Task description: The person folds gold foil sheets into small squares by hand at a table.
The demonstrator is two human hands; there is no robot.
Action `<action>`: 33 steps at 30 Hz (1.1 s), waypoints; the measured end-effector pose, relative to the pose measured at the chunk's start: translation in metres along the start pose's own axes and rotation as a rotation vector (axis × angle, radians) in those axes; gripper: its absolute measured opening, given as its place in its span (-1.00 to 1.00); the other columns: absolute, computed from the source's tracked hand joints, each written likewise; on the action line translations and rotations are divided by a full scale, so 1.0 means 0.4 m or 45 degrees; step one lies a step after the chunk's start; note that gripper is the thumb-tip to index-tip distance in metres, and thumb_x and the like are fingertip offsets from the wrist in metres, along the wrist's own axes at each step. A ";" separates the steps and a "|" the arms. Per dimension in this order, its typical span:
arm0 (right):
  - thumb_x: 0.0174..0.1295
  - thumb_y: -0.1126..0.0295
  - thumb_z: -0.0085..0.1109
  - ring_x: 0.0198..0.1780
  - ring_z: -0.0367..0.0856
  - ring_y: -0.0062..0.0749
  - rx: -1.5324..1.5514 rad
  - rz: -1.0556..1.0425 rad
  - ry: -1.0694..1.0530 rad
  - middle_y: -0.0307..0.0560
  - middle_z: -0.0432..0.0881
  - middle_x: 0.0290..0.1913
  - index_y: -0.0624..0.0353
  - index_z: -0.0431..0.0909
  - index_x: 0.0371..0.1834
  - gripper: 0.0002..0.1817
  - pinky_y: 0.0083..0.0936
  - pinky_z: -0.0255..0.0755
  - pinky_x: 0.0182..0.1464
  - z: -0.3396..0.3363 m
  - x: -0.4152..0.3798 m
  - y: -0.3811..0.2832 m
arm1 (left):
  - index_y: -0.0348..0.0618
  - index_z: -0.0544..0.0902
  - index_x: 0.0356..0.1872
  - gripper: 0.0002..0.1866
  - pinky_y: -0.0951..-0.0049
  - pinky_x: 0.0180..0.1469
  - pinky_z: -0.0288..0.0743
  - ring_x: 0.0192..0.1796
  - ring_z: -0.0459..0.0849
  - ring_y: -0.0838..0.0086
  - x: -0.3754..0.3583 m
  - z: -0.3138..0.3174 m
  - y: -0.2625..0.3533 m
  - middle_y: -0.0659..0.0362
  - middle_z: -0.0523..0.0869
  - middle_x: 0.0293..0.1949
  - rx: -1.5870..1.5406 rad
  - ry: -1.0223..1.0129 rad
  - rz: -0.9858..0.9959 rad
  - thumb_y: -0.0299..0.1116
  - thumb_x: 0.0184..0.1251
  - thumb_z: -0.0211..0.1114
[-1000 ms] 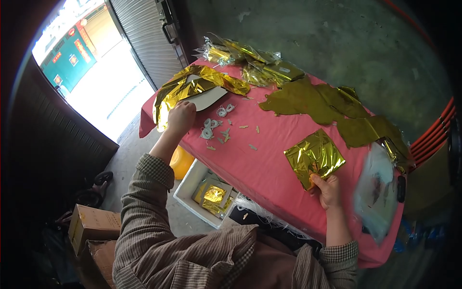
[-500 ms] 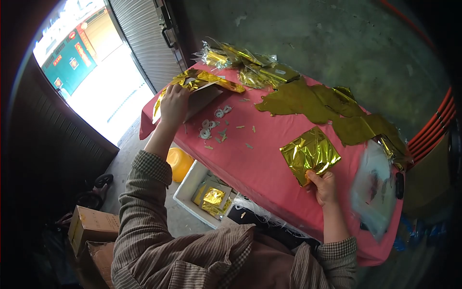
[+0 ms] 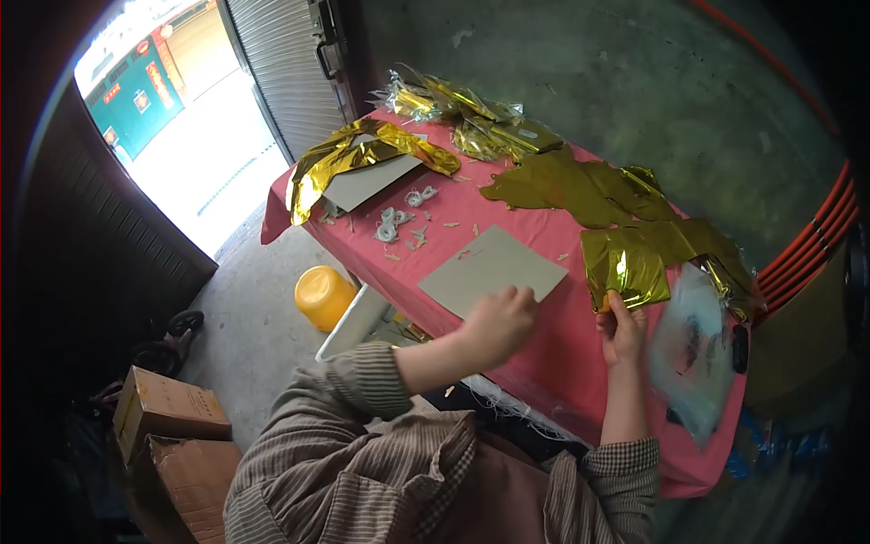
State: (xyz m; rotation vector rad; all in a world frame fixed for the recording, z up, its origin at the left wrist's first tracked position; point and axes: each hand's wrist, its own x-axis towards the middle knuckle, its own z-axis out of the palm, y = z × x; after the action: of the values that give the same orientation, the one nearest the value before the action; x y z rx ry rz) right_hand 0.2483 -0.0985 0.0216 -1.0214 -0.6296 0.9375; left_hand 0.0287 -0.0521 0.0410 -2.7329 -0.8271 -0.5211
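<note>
A folded packet of shiny gold foil (image 3: 627, 263) is pinched at its lower edge by my right hand (image 3: 623, 331), thumb on top, above the right part of the pink-covered table. My left hand (image 3: 500, 328) is over the near edge of a flat grey card (image 3: 489, 267) with a small slot near its top corner. The left fingers are curled inward, and anything between them is hidden. Left of the card lie white string coils (image 3: 390, 224) and small pale clips (image 3: 418, 238).
Crumpled gold foil (image 3: 372, 150) covers part of another grey card (image 3: 372, 184) at the far left. Foil packs in clear wrap (image 3: 494, 127) and flat gold sheets (image 3: 580, 190) line the back. Clear plastic bags (image 3: 693, 354) lie right. A yellow bucket (image 3: 324, 297) stands beside a white box (image 3: 355, 322).
My left hand has come from the far-left foil to the table's middle, where a grey card now lies. My right hand has shifted slightly right, still with the gold foil.
</note>
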 end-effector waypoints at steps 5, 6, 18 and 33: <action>0.20 0.38 0.20 -0.64 0.52 -0.63 -0.025 0.041 -0.032 -0.28 0.60 -0.52 0.08 0.54 -0.34 -0.94 -0.72 0.35 -0.67 -0.008 -0.005 0.017 | -0.12 0.60 -0.27 -0.77 0.34 -0.27 0.56 -0.21 0.62 0.31 -0.010 0.015 0.012 0.14 0.60 -0.23 -0.532 -0.155 -0.224 -0.23 0.12 0.21; 0.20 0.38 0.19 -0.64 0.52 -0.63 -0.043 0.055 -0.032 -0.29 0.59 -0.53 0.08 0.54 -0.35 -0.94 -0.72 0.35 -0.67 -0.003 -0.008 0.016 | -0.12 0.62 -0.26 -0.73 0.29 -0.21 0.56 -0.18 0.64 0.28 -0.013 -0.010 -0.034 0.14 0.63 -0.18 -0.711 -0.117 -0.372 -0.17 0.13 0.23; 0.20 0.37 0.20 -0.64 0.51 -0.64 -0.074 0.044 -0.074 -0.27 0.58 -0.57 0.09 0.54 -0.38 -0.92 -0.72 0.36 -0.67 0.014 -0.013 0.021 | -0.12 0.67 -0.36 -0.72 0.21 -0.14 0.49 -0.13 0.63 0.18 -0.170 0.024 -0.543 0.00 0.66 -0.28 -0.366 -0.040 -1.228 -0.18 -0.07 0.32; 0.18 0.40 0.20 -0.64 0.53 -0.62 -0.108 0.026 -0.018 -0.23 0.59 -0.50 0.15 0.54 -0.34 -0.91 -0.70 0.35 -0.67 -0.001 -0.008 0.020 | -0.20 0.65 -0.39 -0.86 0.44 -0.28 0.48 -0.34 0.62 0.49 0.044 -0.021 -0.294 0.16 0.63 -0.38 -1.067 0.056 -0.537 -0.36 0.07 0.31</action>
State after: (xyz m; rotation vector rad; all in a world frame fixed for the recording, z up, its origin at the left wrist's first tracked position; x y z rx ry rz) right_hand 0.2443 -0.0998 0.0141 -1.0991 -0.6765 0.9428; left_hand -0.0271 0.0494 0.0701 -3.2305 -1.4486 -1.2486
